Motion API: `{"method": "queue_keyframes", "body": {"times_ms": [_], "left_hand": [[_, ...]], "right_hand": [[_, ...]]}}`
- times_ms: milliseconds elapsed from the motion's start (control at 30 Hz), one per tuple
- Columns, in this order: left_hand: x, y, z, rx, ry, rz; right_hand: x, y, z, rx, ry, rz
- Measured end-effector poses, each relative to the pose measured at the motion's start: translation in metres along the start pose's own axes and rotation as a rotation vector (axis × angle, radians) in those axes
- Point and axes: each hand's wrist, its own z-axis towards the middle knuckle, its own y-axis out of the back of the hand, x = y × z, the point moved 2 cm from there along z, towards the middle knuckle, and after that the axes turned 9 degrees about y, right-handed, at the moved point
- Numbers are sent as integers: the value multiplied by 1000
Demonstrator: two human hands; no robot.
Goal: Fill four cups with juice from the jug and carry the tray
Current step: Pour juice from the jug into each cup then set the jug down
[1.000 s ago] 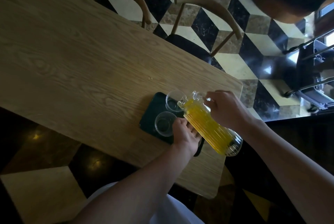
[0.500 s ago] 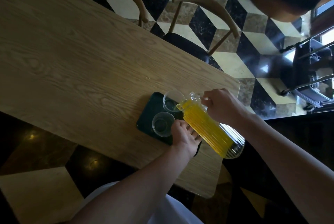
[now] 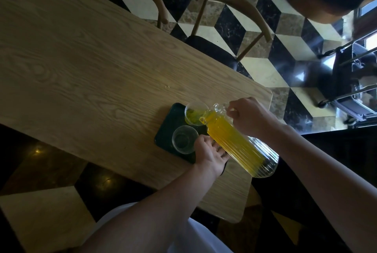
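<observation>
Tipped further than a second ago, ribbed glass jug (image 3: 240, 142) gripped by right hand (image 3: 252, 119) now spilling juice into far cup (image 3: 194, 115) on dark tray (image 3: 166, 132), left hand (image 3: 210, 153) flat, fingers spread beneath; near cup (image 3: 184, 139) empty, first fill likely starting.

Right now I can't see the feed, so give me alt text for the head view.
The right hand tips a ribbed clear glass jug of yellow juice, pouring into the far clear cup on a dark green tray near the wooden table's corner. The left hand rests on the tray beside an empty near clear cup.
</observation>
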Motion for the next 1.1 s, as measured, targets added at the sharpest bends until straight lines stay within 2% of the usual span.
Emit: {"method": "queue_keyframes", "body": {"times_ms": [1100], "left_hand": [[-2,-13,-6,37,15,-14]], "right_hand": [[11,23,2,-18,9,-22]]}}
